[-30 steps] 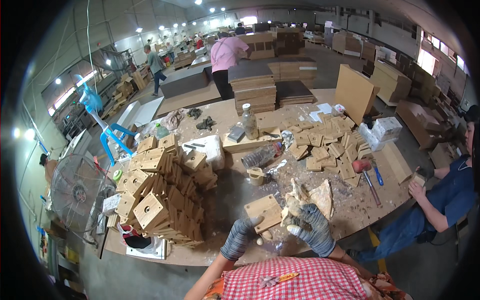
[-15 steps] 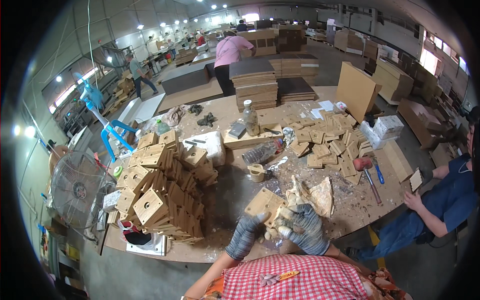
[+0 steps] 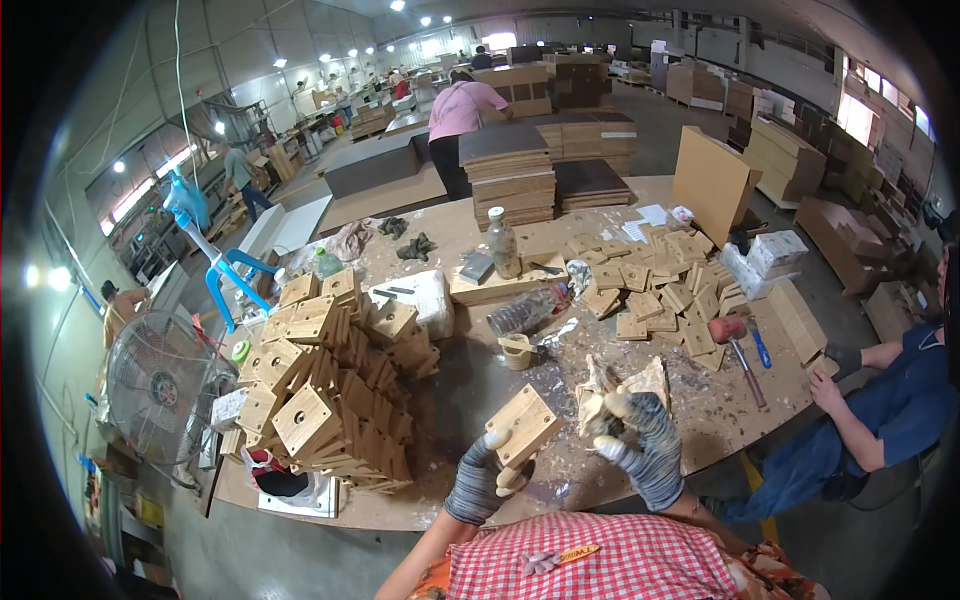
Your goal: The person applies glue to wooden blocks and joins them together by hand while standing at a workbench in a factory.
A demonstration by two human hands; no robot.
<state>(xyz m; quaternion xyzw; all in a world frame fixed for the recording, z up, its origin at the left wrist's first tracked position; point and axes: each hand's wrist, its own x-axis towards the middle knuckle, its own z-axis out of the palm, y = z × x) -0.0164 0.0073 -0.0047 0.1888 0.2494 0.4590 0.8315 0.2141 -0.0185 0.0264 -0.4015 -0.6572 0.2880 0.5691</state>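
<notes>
My left hand [image 3: 487, 478], in a grey striped knit glove, grips a square wooden block [image 3: 524, 424] with small holes near its corners. The block is raised at a tilt above the near part of the worktable. To its right, my right hand [image 3: 645, 448], gloved the same way, reaches over a stained, crumpled cloth [image 3: 650, 380]. Its thumb and forefinger are spread at the cloth's near edge, with a dark patch between them. On the left rises a tall heap of similar wooden blocks [image 3: 345, 400].
Loose wooden blocks [image 3: 650, 290] lie at the back right, near a red-headed mallet [image 3: 738, 350] and a blue-handled tool [image 3: 758, 345]. A small cup [image 3: 516, 352] and a plastic bottle [image 3: 525, 312] are mid-table. A co-worker [image 3: 890, 400] stands at right; a fan [image 3: 160, 390] at left.
My hands have parted. The left has drawn the wooden block slightly left; the right has let go of it and moved right to the cloth. The co-worker's hands have come down to the table edge.
</notes>
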